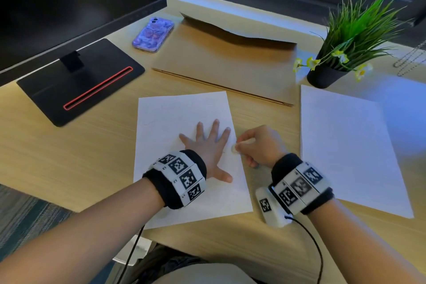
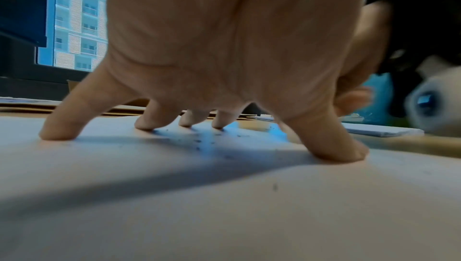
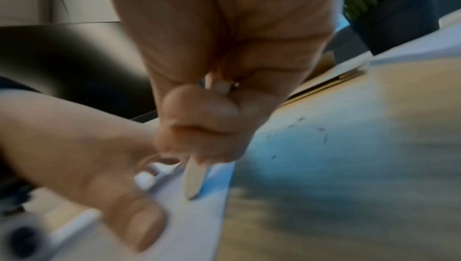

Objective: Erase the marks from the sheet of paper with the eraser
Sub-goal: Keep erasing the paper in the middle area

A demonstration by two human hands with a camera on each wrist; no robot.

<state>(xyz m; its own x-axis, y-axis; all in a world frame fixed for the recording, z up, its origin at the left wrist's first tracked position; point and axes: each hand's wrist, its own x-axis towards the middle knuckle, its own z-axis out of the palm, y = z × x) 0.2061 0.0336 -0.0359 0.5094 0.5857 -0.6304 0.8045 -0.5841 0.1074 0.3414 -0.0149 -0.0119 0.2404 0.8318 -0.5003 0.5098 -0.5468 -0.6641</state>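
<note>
Left hand (image 1: 208, 145) lay flat on the sheet of paper (image 1: 179, 110), fingers straight and spread, fingertips (image 2: 58, 134) and thumb pressing the sheet down onto the bench (image 1: 69, 157). Nothing was gripped in it.

Right hand (image 1: 258, 146) was curled around the eraser (image 1: 234, 148), pinching it between thumb and fingers. The eraser was a pale, flat piece; its lower tip (image 3: 193, 180) touched the sheet at the right edge, just beside the left hand's forefinger. The right wrist view was blurred.

Dark crumbs (image 2: 199, 143) lay scattered on the sheet between the left fingers, and a few more on the bare bench (image 3: 312, 133) just off the sheet's right edge. Faint marks showed near the sheet's upper left; too pale to read.

Also on the bench: a second white sheet (image 1: 345, 145) to the right, a brown envelope (image 1: 226, 64) behind, a phone (image 1: 153, 34) in a purple case, a monitor stand (image 1: 80, 83), and a potted plant (image 1: 345, 41).
</note>
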